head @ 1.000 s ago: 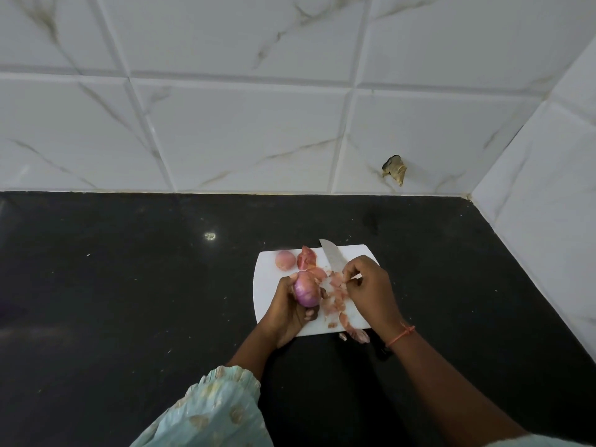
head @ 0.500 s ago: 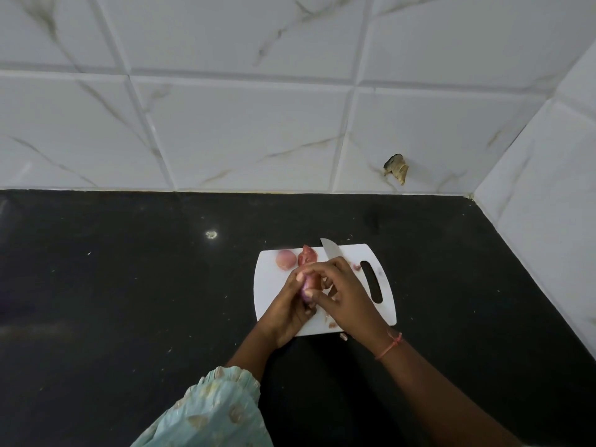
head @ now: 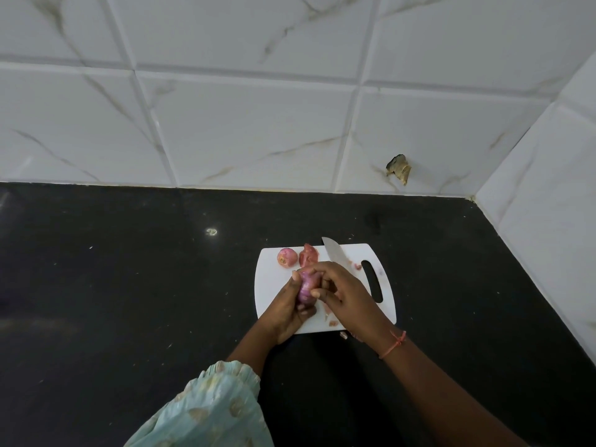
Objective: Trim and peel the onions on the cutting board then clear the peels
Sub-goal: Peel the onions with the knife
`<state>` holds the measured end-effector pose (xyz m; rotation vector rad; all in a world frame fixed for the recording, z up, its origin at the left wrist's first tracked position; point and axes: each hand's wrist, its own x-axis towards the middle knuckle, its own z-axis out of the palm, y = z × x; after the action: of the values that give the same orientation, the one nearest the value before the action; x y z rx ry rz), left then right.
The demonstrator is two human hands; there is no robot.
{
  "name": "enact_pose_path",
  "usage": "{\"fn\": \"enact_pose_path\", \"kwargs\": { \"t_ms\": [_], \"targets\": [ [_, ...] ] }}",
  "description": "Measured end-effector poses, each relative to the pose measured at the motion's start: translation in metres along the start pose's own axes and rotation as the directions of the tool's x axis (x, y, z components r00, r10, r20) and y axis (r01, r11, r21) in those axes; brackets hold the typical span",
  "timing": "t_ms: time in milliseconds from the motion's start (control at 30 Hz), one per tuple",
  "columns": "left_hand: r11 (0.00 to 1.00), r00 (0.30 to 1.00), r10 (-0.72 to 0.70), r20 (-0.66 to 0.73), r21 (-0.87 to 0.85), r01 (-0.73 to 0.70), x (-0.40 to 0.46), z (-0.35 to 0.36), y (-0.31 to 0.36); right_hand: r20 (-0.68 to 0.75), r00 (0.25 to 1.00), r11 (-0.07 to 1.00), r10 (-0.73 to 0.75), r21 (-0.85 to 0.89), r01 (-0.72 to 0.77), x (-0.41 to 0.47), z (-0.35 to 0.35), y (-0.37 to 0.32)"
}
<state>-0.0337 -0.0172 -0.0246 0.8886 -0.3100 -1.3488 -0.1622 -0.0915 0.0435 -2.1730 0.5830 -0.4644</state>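
The bench (head: 129, 285) is black, with small pale specks and one bright spot of reflected light (head: 211, 231). Behind the bench stands a wall of white marble-look tiles (head: 242, 133) with a chipped hole (head: 399, 169). To the right of the bench a second tiled wall (head: 554, 201) makes a corner.

the black counter (head: 129, 301) runs back to a white tiled wall and meets a second tiled wall on the right. a white board (head: 274, 295) lies flat on it, near the middle, with its handle slot toward the right. a small pink peel scrap (head: 343, 334) lies on the counter just beside the board's near edge, and a small pale spot (head: 211, 231) shows on the counter, well apart to the left.
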Motion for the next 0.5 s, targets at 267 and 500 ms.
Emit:
{"fn": "enact_pose_path", "kwargs": {
  "t_ms": [267, 500],
  "targets": [
    [0.999, 0.999, -0.038, -0.009, 0.024, 0.038, -0.0023, 0.0027, 0.0032, -0.029, 1.000, 1.000, 0.000, 0.009, 0.000, 0.0004, -0.0022, -0.0018],
    [0.998, 0.999, -0.041, -0.004, 0.041, 0.041, -0.0023, 0.0040, 0.0040, -0.006, 1.000, 1.000, 0.008, 0.023, -0.008, 0.0052, -0.0058, -0.0044]
  ]
}}
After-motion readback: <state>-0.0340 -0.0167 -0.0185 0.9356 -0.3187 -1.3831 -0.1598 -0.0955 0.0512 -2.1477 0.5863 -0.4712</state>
